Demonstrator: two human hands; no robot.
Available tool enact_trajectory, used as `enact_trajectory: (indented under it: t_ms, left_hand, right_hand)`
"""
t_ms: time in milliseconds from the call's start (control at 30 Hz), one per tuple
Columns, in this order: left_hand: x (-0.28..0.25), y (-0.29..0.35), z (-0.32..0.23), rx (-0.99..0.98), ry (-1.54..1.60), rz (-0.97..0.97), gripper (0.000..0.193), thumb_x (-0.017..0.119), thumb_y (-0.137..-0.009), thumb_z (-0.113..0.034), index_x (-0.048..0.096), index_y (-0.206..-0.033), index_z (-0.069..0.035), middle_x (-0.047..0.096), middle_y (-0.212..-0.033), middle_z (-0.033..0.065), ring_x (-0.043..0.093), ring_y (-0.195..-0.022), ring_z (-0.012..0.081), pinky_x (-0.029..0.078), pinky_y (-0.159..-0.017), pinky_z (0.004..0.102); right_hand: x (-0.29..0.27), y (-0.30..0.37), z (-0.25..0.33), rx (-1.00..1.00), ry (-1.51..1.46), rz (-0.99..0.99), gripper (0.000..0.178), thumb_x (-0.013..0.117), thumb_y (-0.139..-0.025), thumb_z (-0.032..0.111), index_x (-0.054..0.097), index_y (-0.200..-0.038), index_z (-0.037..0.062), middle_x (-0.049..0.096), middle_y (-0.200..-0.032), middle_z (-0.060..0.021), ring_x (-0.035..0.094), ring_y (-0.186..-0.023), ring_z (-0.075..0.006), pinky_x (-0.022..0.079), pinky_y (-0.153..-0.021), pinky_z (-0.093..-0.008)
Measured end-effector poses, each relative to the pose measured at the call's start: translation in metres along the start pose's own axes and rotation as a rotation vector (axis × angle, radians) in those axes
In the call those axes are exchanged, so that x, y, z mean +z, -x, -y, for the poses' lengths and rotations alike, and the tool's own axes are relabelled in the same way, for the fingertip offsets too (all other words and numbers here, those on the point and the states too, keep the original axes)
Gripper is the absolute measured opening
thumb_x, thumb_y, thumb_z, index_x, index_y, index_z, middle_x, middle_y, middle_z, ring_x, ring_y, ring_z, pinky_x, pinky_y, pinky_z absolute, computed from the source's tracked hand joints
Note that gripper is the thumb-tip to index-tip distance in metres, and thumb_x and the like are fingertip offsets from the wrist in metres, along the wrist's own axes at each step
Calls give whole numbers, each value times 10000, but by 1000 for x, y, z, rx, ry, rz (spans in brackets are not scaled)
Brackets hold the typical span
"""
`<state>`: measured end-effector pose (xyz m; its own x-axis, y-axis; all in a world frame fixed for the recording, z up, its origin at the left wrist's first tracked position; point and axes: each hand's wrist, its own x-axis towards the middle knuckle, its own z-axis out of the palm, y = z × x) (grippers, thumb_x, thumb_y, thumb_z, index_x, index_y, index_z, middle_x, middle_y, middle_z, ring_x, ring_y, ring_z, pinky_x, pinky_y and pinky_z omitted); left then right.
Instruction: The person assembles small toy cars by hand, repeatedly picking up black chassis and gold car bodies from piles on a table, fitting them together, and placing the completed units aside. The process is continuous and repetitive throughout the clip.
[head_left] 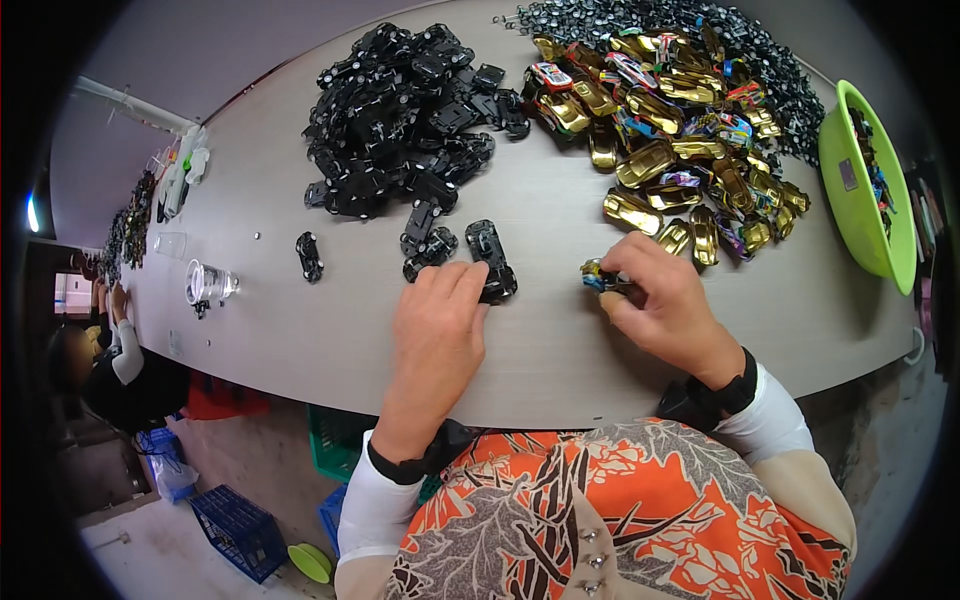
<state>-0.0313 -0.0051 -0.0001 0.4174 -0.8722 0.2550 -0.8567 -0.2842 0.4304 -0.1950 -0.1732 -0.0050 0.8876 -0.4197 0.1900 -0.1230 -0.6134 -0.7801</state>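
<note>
My right hand (665,305) pinches a small colourful toy car body (597,277) between thumb and fingers, just above the table; the fingers cover part of it. My left hand (437,325) has its fingers bent and pressed together at a black toy car chassis (490,258), which shows beyond the index finger. More black chassis (425,225) lie at its other fingertips. Ahead of it rises a large heap of black chassis (385,120). Beyond my right hand spreads a pile of gold and multicoloured toy car bodies (690,130).
Small dark parts (790,105) heap along the back right. A lime green basin (890,235) holding parts stands at the right edge. To the left are a lone chassis (309,257) and a clear cup (212,283). Another person (115,365) sits far left; crates (238,530) are on the floor.
</note>
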Motion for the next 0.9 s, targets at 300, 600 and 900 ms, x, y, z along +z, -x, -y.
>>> enact_trajectory:
  t_ms: [300, 600, 900]
  left_hand:
    - [6, 6, -8, -83, 420, -5, 358, 630, -643, 42, 605, -1000, 27, 601, -864, 104, 589, -769, 208, 455, -681, 264]
    - [15, -6, -42, -411, 1332, 12, 349, 610, -735, 63, 542, -1077, 44, 580, -920, 63, 569, -875, 102, 493, -754, 231]
    - [22, -5, -24, -511, 1746, 174, 392, 635, -740, 33, 524, -1115, 15, 595, -1064, 132, 594, -921, 164, 531, -792, 305]
  right_hand:
    - [-10, -3, 5, 325, -383, 161, 237, 675, -713, 42, 567, -921, 9, 558, -841, -31, 535, -676, -100, 454, -551, -277]
    - [-3, -1, 3, 374, -988, 178, 258, 678, -753, 23, 559, -981, 7, 562, -846, 5, 522, -713, -41, 446, -618, -198]
    - [-3, 3, 8, 380, -1021, -22, 361, 687, -722, 67, 525, -1043, 33, 517, -986, -29, 527, -794, -76, 411, -486, -178]
